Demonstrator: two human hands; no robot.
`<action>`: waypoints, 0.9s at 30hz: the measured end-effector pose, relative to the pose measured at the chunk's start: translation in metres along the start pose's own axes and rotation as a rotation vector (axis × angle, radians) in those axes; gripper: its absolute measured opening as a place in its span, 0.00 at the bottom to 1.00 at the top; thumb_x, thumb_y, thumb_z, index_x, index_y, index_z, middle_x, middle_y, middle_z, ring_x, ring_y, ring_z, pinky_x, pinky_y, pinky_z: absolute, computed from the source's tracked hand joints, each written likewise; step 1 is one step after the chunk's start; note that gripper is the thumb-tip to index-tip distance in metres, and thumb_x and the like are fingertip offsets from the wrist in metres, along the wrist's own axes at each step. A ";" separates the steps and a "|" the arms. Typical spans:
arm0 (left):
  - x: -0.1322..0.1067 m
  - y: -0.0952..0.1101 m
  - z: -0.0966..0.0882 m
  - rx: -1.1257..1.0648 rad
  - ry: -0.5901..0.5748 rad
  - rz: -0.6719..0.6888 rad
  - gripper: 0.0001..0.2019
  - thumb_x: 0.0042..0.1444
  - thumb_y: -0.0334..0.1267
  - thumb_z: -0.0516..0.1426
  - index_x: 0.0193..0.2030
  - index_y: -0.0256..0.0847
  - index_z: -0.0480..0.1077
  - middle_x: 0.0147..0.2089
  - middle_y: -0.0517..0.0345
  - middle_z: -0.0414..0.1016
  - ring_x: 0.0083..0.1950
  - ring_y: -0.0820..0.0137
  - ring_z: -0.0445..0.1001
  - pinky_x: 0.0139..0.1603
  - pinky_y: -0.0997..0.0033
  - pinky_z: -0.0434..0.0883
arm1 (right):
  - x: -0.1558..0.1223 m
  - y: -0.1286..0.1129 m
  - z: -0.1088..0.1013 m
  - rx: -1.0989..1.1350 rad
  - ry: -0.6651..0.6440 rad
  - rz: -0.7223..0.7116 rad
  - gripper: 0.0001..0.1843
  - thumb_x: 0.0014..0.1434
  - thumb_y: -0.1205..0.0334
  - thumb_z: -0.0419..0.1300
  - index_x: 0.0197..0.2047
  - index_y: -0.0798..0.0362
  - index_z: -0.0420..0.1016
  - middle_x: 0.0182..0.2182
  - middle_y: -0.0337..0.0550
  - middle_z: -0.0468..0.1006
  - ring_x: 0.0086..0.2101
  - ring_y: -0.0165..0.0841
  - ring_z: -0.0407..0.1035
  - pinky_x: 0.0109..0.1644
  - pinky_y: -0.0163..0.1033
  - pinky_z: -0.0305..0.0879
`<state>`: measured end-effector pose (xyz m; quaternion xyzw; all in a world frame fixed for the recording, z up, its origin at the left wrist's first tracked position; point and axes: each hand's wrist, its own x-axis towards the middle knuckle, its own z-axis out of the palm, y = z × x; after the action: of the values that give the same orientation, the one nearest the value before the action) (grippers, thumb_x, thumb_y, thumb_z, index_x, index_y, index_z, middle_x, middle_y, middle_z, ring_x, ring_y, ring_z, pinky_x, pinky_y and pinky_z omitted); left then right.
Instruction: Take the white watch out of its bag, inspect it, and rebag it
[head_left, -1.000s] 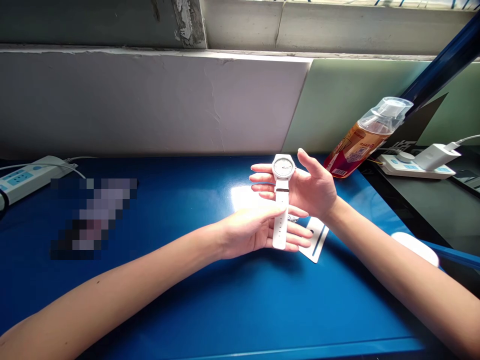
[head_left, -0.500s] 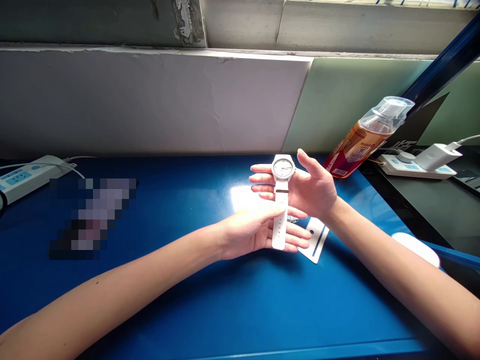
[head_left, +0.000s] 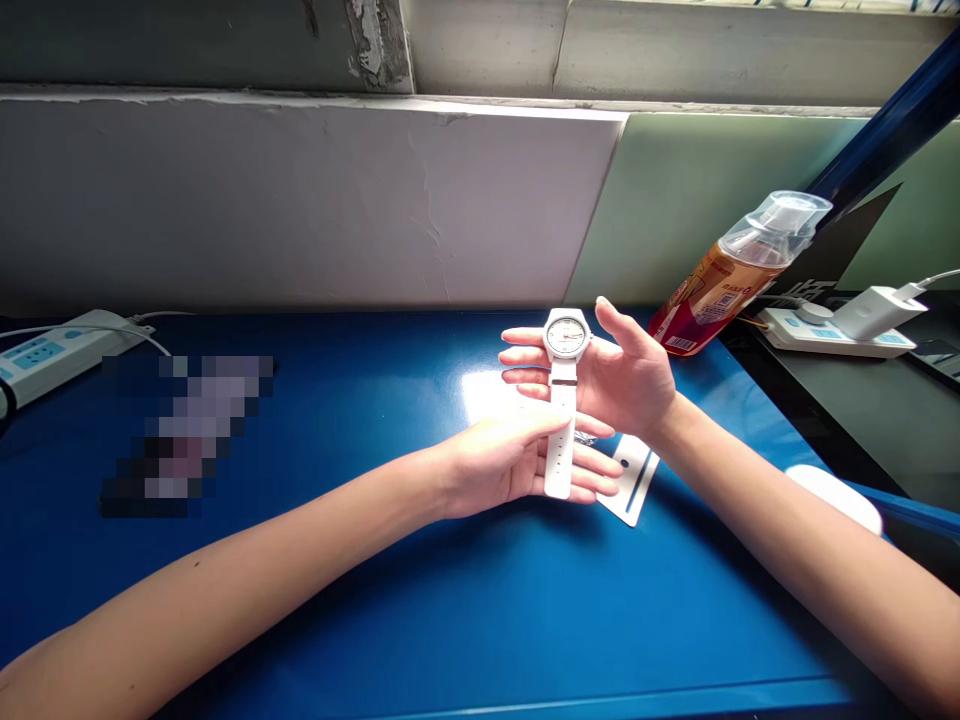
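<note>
A white wristwatch [head_left: 567,334] with a round dial lies lengthwise, face up, across both my hands. My left hand [head_left: 510,455] has its thumb pressed on the holed strap, with the other fingers stretched out beneath it. Behind the watch case is my right hand [head_left: 626,375], palm up, fingers spread and thumb raised. Whether the right palm bears the case's weight I cannot tell. Under the hands, a white card [head_left: 634,485] with a dark hole and a slot lies on the blue table [head_left: 480,620]. A small shiny thing, partly hidden, shows beside the left fingers.
An orange-red bottle [head_left: 724,280] with a clear cap stands at the back right. Power strips [head_left: 832,332] sit at the right and the far left. A white rounded object [head_left: 836,498] lies by my right forearm. At left is a blurred-out item [head_left: 191,430]; a wall closes off the back.
</note>
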<state>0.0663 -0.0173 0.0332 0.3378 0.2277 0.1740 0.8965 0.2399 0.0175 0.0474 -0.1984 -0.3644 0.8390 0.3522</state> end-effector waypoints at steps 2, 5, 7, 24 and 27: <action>0.000 -0.001 -0.001 0.001 0.006 0.007 0.17 0.68 0.44 0.54 0.51 0.31 0.74 0.47 0.38 0.80 0.46 0.59 0.81 0.53 0.57 0.73 | 0.000 0.000 0.000 0.006 -0.018 -0.005 0.39 0.66 0.37 0.41 0.57 0.61 0.73 0.51 0.54 0.81 0.51 0.43 0.75 0.65 0.52 0.61; 0.001 -0.001 -0.001 0.019 0.033 0.022 0.16 0.69 0.43 0.53 0.49 0.31 0.74 0.47 0.38 0.80 0.44 0.60 0.81 0.52 0.58 0.73 | 0.001 0.001 0.001 0.017 -0.029 -0.040 0.36 0.68 0.43 0.38 0.57 0.61 0.74 0.49 0.52 0.82 0.50 0.42 0.75 0.65 0.53 0.60; 0.000 0.000 0.001 0.030 0.061 0.032 0.15 0.69 0.43 0.53 0.48 0.31 0.74 0.45 0.39 0.80 0.42 0.61 0.81 0.49 0.60 0.74 | 0.001 0.001 0.001 0.017 0.002 -0.063 0.33 0.69 0.49 0.37 0.56 0.59 0.75 0.45 0.47 0.84 0.47 0.40 0.76 0.63 0.52 0.63; 0.002 -0.003 0.004 0.099 0.124 0.181 0.17 0.64 0.49 0.58 0.42 0.33 0.73 0.27 0.59 0.70 0.27 0.75 0.72 0.32 0.74 0.71 | 0.009 0.006 -0.009 -0.115 0.290 -0.263 0.16 0.58 0.45 0.67 0.36 0.51 0.81 0.30 0.39 0.83 0.41 0.34 0.80 0.55 0.40 0.72; 0.003 -0.002 0.003 0.083 0.123 0.186 0.17 0.65 0.48 0.58 0.42 0.33 0.73 0.28 0.58 0.71 0.28 0.74 0.73 0.33 0.74 0.72 | 0.007 0.005 -0.005 -0.161 0.211 -0.220 0.18 0.60 0.47 0.65 0.45 0.52 0.81 0.40 0.43 0.85 0.46 0.36 0.78 0.58 0.42 0.70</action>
<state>0.0705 -0.0194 0.0330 0.3831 0.2569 0.2672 0.8461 0.2362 0.0222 0.0396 -0.2722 -0.4109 0.7379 0.4610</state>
